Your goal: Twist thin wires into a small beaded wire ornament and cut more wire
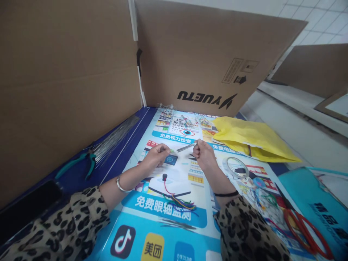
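My left hand (157, 155) is closed in a pinch above the printed sheet, with a small greenish bit at its fingertips that is too small to name. Opposite it, my right hand (204, 154) pinches a thin dark strip (186, 147), perhaps tweezers or wire, which points toward the left fingertips. Below the hands sits a small black cylinder (164, 177) with a red cord running from it. That cord leads to a bunch of coloured cords (183, 204). Nearer to me lie several thin dark wires (178, 224).
Left: teal-handled pliers (91, 165), a bundle of metal wires (115, 141), a black object (29, 208). Right: a yellow bag (252, 139), a tape roll (237, 167), orange-handled scissors (300, 228), a teal pouch (312, 203). Cardboard panels (206, 54) wall the back and left.
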`<move>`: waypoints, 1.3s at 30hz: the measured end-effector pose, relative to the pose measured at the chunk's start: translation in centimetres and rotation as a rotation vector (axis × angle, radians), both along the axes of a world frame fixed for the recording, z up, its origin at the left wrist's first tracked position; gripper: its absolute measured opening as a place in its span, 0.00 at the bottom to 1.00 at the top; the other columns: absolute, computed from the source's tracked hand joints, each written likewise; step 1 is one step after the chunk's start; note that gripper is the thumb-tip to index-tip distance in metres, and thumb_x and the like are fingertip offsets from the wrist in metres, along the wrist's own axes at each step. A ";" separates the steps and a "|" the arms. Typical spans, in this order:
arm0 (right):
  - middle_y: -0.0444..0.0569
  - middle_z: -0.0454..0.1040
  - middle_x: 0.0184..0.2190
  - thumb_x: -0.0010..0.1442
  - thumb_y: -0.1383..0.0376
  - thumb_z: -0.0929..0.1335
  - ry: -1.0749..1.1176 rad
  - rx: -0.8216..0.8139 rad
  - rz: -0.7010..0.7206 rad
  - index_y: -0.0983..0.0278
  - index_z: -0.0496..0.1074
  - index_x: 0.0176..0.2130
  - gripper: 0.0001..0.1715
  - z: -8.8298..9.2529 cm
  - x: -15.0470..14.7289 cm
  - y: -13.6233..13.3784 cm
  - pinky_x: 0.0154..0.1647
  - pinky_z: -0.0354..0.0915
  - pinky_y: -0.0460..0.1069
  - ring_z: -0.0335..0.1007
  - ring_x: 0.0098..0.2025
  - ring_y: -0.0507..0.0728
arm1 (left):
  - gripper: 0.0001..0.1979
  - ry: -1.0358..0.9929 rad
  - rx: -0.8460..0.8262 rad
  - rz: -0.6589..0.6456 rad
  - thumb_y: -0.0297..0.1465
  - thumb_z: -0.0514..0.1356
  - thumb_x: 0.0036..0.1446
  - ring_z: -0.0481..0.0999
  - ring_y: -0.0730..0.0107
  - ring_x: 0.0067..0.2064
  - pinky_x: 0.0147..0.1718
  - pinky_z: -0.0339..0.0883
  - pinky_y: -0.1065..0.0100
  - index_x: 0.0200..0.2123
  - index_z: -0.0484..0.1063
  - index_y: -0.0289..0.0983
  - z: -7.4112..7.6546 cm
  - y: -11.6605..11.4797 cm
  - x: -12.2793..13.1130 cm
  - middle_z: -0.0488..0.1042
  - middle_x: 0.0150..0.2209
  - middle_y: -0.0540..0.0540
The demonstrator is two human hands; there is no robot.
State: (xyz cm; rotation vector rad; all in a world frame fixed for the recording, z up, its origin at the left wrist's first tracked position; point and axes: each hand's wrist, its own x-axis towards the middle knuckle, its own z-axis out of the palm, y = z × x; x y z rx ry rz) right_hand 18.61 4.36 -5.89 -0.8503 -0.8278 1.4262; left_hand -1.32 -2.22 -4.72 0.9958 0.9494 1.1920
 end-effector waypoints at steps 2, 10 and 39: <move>0.37 0.61 0.15 0.43 0.56 0.75 0.006 0.002 0.001 0.65 0.68 0.28 0.19 0.0 0.0 0.0 0.12 0.48 0.39 0.52 0.16 0.44 | 0.14 -0.022 -0.028 0.022 0.36 0.62 0.50 0.46 0.82 0.14 0.13 0.41 0.76 0.38 0.63 0.39 0.0 0.0 0.0 0.50 0.14 0.61; 0.37 0.61 0.15 0.43 0.56 0.75 -0.006 -0.002 0.023 0.64 0.67 0.27 0.19 0.2 0.0 -0.1 0.12 0.48 0.39 0.52 0.16 0.44 | 0.13 0.016 0.143 0.063 0.38 0.57 0.54 0.46 0.82 0.16 0.15 0.41 0.76 0.40 0.65 0.38 0.3 -0.4 -0.1 0.49 0.16 0.60; 0.38 0.61 0.16 0.44 0.55 0.74 -0.066 0.002 0.047 0.64 0.69 0.28 0.17 0.1 -0.2 -0.2 0.13 0.49 0.40 0.53 0.16 0.45 | 0.10 1.483 0.417 0.133 0.35 0.51 0.59 0.70 0.59 0.36 0.31 0.57 0.66 0.41 0.64 0.37 0.1 3.8 -4.2 0.70 0.36 0.41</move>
